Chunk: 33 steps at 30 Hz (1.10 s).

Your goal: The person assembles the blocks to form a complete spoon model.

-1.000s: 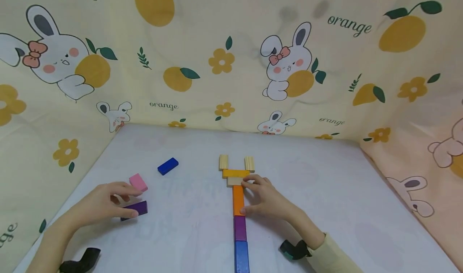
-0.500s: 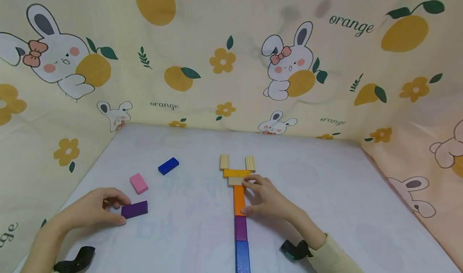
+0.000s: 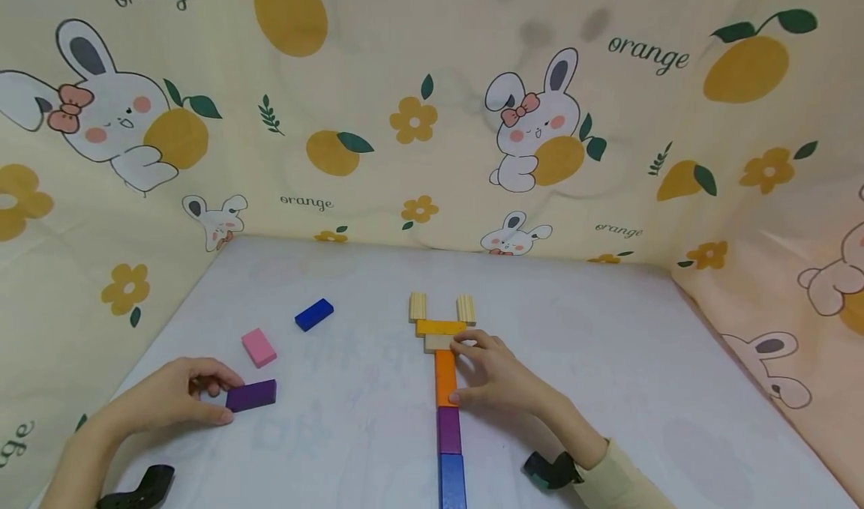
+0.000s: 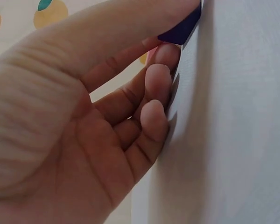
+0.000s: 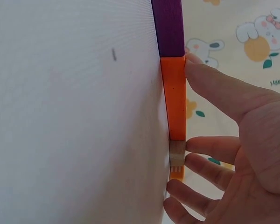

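Observation:
In the head view, my left hand [image 3: 178, 396] is at the left end of a dark purple block [image 3: 253, 395], thumb and index finger on either side of that end. The left wrist view shows the thumb over the purple block [image 4: 184, 28], the other fingers curled loosely below. My right hand [image 3: 502, 374] rests against a line of blocks: its thumb touches the near end of an orange block [image 3: 445, 378], and its index fingertip meets a plain wooden block [image 3: 437, 342]. In the right wrist view, the fingers [image 5: 214, 147] lie extended along the row.
Nearer in the row lie a purple block [image 3: 448, 430] and a blue block [image 3: 452, 479]. Beyond it are a yellow crosswise block [image 3: 441, 327] and two ridged pale blocks, left [image 3: 418, 306] and right [image 3: 466, 309]. A pink block [image 3: 259, 347] and a dark blue block [image 3: 313, 314] lie loose at left.
My left hand has drawn back leftward from over the dark purple block to its left end, uncovering it. The right hand and the row have stayed in place.

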Available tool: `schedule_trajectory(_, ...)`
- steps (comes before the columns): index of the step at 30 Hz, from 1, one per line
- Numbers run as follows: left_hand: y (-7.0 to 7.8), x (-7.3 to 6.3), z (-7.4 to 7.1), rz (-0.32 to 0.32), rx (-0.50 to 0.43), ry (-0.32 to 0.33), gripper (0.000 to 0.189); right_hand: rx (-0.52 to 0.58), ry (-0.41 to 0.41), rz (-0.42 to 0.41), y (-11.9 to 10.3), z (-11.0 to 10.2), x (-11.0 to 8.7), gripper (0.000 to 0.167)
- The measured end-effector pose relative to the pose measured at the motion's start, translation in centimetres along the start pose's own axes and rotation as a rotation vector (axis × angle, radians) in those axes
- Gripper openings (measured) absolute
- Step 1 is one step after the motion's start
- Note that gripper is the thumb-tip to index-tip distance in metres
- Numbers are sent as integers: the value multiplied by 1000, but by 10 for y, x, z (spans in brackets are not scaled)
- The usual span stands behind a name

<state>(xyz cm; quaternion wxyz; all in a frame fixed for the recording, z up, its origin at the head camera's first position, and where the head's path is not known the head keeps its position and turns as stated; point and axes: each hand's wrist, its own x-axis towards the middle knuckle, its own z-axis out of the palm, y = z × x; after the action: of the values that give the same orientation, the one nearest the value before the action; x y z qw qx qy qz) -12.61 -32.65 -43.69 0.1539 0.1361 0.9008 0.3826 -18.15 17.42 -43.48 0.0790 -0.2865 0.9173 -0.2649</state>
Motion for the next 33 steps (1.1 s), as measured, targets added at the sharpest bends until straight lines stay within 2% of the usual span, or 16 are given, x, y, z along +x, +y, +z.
schedule_trajectory(10, 1, 4, 2, 58, 17, 41, 38, -6, 2, -24, 1, -1, -1, 82)
schedule_trajectory(21, -1, 2, 3, 77, 11, 53, 35, -7, -7, -24, 0, 0, 0, 82)
schedule_trajectory(33, 2, 2, 5, 40, 16, 61, 36, -3, -11, 2, -3, -2, -1, 81)
